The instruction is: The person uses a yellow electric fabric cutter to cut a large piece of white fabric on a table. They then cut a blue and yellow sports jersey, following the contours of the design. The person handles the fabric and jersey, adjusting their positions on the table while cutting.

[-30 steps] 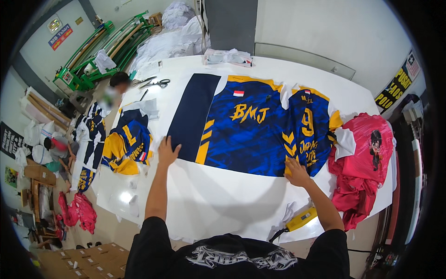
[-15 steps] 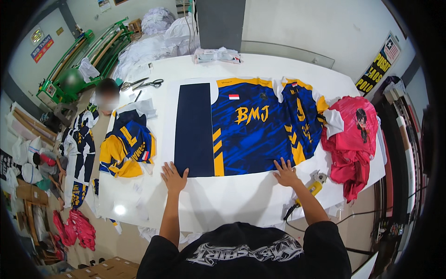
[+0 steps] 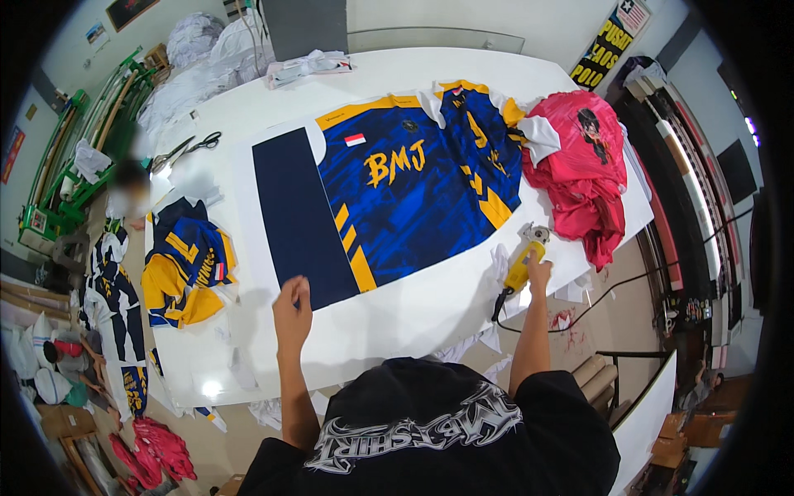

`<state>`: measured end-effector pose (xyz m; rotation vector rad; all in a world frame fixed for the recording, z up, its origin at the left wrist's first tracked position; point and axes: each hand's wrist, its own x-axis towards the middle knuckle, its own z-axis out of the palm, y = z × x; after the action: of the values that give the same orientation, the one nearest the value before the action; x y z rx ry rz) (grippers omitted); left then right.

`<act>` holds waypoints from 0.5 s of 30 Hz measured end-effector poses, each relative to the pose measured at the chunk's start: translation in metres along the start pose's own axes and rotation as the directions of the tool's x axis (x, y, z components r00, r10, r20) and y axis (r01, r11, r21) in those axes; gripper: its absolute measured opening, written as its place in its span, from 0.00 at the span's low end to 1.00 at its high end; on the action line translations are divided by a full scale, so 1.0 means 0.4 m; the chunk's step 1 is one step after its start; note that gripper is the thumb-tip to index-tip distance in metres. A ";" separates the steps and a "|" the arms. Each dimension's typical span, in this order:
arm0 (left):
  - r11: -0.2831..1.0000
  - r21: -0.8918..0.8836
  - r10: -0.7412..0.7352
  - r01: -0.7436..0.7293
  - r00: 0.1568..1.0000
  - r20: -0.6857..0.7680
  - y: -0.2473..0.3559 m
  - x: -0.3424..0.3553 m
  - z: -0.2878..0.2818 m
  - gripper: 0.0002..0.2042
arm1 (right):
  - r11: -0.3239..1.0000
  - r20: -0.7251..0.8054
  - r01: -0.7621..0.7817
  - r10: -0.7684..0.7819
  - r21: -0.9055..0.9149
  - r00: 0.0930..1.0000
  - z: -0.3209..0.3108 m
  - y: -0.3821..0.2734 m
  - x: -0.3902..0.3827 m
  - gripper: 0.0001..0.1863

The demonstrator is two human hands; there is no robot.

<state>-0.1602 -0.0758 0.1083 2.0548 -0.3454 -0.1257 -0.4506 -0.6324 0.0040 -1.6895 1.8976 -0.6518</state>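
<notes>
Right hand (image 3: 539, 269) just swapped the jersey cloth (image 3: 413, 198) for a grip on the yellow cutter (image 3: 518, 271), so smoothing's probably done. Cloth's mid-surface (image 3: 372, 331), left hand (image 3: 293, 307) by its near-left corner, can't tell that grip.

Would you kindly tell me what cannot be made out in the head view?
All in the head view:
Right hand: whether its fingers close around the yellow electric cutter; too small, partly hidden by the tool.
Left hand: whether its curled fingertips touch the navy fabric panel; the hand itself hides them.
Another person's head: blurred.
Pink garment pile: lower layers, covered by the top garment.
</notes>
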 end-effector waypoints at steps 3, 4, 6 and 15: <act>0.946 -0.077 0.314 -0.315 0.949 -0.022 0.328 0.006 -0.105 0.07 | 0.988 0.143 -0.078 0.059 0.134 0.988 0.062 0.032 0.021 0.50; 0.894 -0.123 0.426 -0.430 0.903 -0.064 0.398 0.003 -0.121 0.06 | 0.982 0.163 -0.129 0.106 0.139 0.981 0.073 0.046 0.039 0.49; 0.699 -0.167 0.675 -0.695 0.719 -0.168 0.514 -0.020 -0.167 0.05 | 0.965 0.236 -0.163 0.113 0.204 0.965 0.062 0.066 0.089 0.47; 0.454 -0.247 0.810 -0.856 0.512 -0.285 0.709 -0.229 -0.337 0.06 | 0.672 0.679 -0.478 -0.050 0.565 0.732 -0.113 -0.018 -0.263 0.35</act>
<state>-0.2704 -0.0637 0.4163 1.3012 -1.1451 0.5290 -0.4651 -0.5279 0.0492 -0.9328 1.0817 -0.4985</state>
